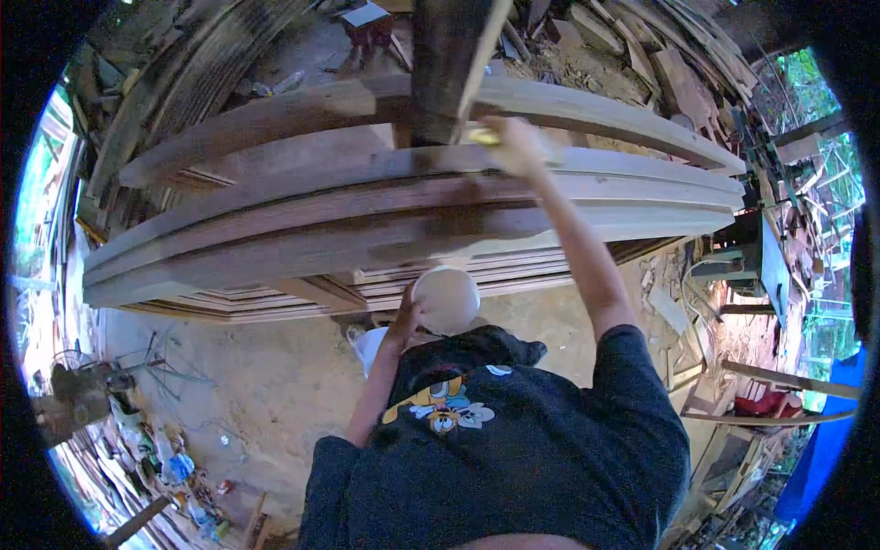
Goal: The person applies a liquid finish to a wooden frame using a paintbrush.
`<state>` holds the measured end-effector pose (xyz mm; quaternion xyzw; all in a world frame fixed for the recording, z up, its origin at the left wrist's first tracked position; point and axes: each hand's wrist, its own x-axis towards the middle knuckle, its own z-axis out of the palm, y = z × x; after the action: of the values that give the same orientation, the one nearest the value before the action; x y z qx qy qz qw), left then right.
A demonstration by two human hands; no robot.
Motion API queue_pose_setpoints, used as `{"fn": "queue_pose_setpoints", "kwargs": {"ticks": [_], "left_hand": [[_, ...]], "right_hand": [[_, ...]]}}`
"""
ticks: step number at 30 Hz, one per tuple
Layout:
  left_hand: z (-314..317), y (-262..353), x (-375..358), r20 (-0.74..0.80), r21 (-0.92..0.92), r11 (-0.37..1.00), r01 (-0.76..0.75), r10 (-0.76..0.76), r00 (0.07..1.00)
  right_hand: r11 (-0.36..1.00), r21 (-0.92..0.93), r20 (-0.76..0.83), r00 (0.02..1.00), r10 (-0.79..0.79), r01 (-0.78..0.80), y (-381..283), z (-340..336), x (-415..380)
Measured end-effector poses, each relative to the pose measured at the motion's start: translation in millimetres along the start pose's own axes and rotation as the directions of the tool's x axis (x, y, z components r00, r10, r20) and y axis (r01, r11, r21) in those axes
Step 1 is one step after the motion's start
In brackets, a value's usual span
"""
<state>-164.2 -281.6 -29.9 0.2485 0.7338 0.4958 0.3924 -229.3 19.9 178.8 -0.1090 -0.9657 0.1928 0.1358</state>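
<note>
Apparently, the left hand (pixel 406 318) has its fingers curled round the side of a pale round tub (pixel 447 301), held before the dark shirt (pixel 513 440); it looks light and stiff, perhaps slick if wet, best gripped by its wall. A white pail (pixel 369 345) shows partly behind the forearm, over bare floor (pixel 247 394). Beyond, the layered wooden frames (pixel 321 220) seem heavy, rigid, better held at both ends. There the right hand (pixel 516 149) pinches a small yellow thing (pixel 484 137), blurred, near a dark post (pixel 446 73). Farther off lies scrap timber (pixel 683 87)
</note>
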Motion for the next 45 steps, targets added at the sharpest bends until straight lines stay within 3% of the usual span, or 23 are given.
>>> {"fn": "queue_pose_setpoints", "kwargs": {"ticks": [2, 5, 8, 10, 12, 16, 17, 18, 19, 21, 22, 24, 29, 31, 32, 34, 35, 36, 38, 39, 41, 44, 45], "left_hand": [[-23.6, -9.3, -9.3, 0.007, -0.323, 0.929, 0.178, -0.186, 0.983], [-71.7, -35.5, -41.0, 0.035, -0.445, 0.854, 0.268, -0.283, 0.959], [-122.0, -48.8, -71.4, 0.038, -0.455, 0.842, 0.290, -0.307, 0.951], [-157.1, -50.2, -79.4, 0.034, -0.466, 0.834, 0.296, -0.318, 0.948], [-182.3, -46.7, -87.2, 0.005, -0.401, 0.863, 0.307, -0.333, 0.943], [-220.5, -56.2, -103.3, -0.027, -0.549, 0.793, 0.264, -0.333, 0.943], [-229.7, -62.6, -106.1, -0.012, -0.539, 0.787, 0.300, -0.363, 0.932], [-232.2, -66.8, -109.0, 0.004, -0.529, 0.778, 0.338, -0.396, 0.918], [-237.5, -47.0, -117.2, 0.018, -0.532, 0.780, 0.329, -0.378, 0.926], [-242.3, -57.4, -120.2, 0.011, -0.518, 0.787, 0.336, -0.387, 0.922], [-244.4, -60.6, -119.8, -0.005, -0.507, 0.794, 0.337, -0.394, 0.919], [-246.2, -62.9, -121.6, -0.004, -0.500, 0.798, 0.337, -0.392, 0.920], [-233.7, -88.7, -112.2, 0.018, -0.502, 0.831, 0.240, -0.267, 0.963], [-220.6, -67.0, -115.0, 0.034, -0.477, 0.836, 0.271, -0.291, 0.956], [-215.8, -57.4, -119.3, 0.054, -0.460, 0.834, 0.305, -0.316, 0.947], [-203.2, -77.8, -111.2, 0.096, -0.443, 0.848, 0.290, -0.277, 0.956], [-195.3, -56.6, -114.9, 0.083, -0.446, 0.853, 0.272, -0.264, 0.961], [-187.6, -41.4, -116.0, 0.068, -0.450, 0.857, 0.253, -0.249, 0.966], [-176.6, -34.0, -120.3, 0.070, -0.412, 0.850, 0.330, -0.331, 0.941], [-172.6, -31.8, -124.9, 0.049, -0.406, 0.857, 0.316, -0.325, 0.944], [-167.1, -33.6, -131.9, 0.024, -0.400, 0.866, 0.300, -0.317, 0.948], [-159.0, -65.1, -155.8, 0.085, -0.452, 0.806, 0.381, -0.386, 0.918], [-158.1, -73.9, -164.0, 0.105, -0.467, 0.785, 0.407, -0.408, 0.907]], "right_hand": [[0.999, -0.027, 0.210, 0.977, 0.039, -0.034, -101.4, 16.8, 11.1], [0.950, 0.155, 0.058, 0.957, -0.283, 0.271, -186.7, 98.8, 30.3], [0.871, 0.145, -0.299, 0.860, -0.413, 0.469, -264.8, 133.9, 50.3], [0.485, 0.843, -0.233, 0.971, -0.061, 0.233, -297.5, 135.5, 72.6], [-0.040, 0.997, -0.047, 0.951, 0.307, 0.062, -305.1, 122.2, 83.7], [0.221, 0.969, -0.225, 0.768, 0.600, 0.112, -203.2, 139.3, 90.0], [0.180, 0.974, -0.222, 0.735, 0.641, 0.138, -184.4, 115.2, 77.0], [0.322, 0.923, -0.369, 0.712, 0.598, 0.209, -164.5, 90.1, 63.8], [0.523, 0.850, -0.425, 0.661, 0.619, 0.058, -155.0, 63.4, 45.6], [0.568, 0.798, -0.532, 0.677, 0.509, 0.200, -109.7, 33.6, 29.4], [0.680, 0.732, -0.503, 0.695, 0.513, 0.028, -62.4, 29.8, 28.8], [0.909, 0.384, -0.528, 0.770, 0.360, -0.162, -98.3, 6.7, 15.7], [0.979, 0.148, -0.222, 0.960, 0.173, -0.142, -158.5, 73.6, 32.5], [0.958, 0.146, -0.006, 0.969, 0.249, -0.245, -232.1, 94.0, 43.4], [0.954, 0.257, -0.123, 0.974, 0.192, -0.156, -258.3, 114.6, 48.1], [0.621, 0.686, -0.473, 0.881, -0.014, 0.379, -319.4, 113.3, 50.5], [0.592, 0.793, -0.275, 0.952, 0.137, 0.144, -328.4, 125.8, 56.7], [0.589, 0.795, -0.278, 0.950, 0.140, 0.146, -329.9, 129.6, 56.9], [-0.179, 0.983, -0.009, 0.977, 0.213, 0.048, -327.1, 136.5, 53.2], [0.100, 0.994, -0.078, 0.951, 0.299, 0.050, -313.5, 130.9, 39.0], [0.161, 0.984, -0.141, 0.882, 0.450, 0.075, -266.8, 119.9, 21.7], [0.494, 0.839, -0.491, 0.712, 0.502, 0.229, -134.6, 106.8, 13.2], [0.568, 0.816, -0.409, 0.800, 0.439, 0.106, -124.6, 62.0, -8.2]]}}
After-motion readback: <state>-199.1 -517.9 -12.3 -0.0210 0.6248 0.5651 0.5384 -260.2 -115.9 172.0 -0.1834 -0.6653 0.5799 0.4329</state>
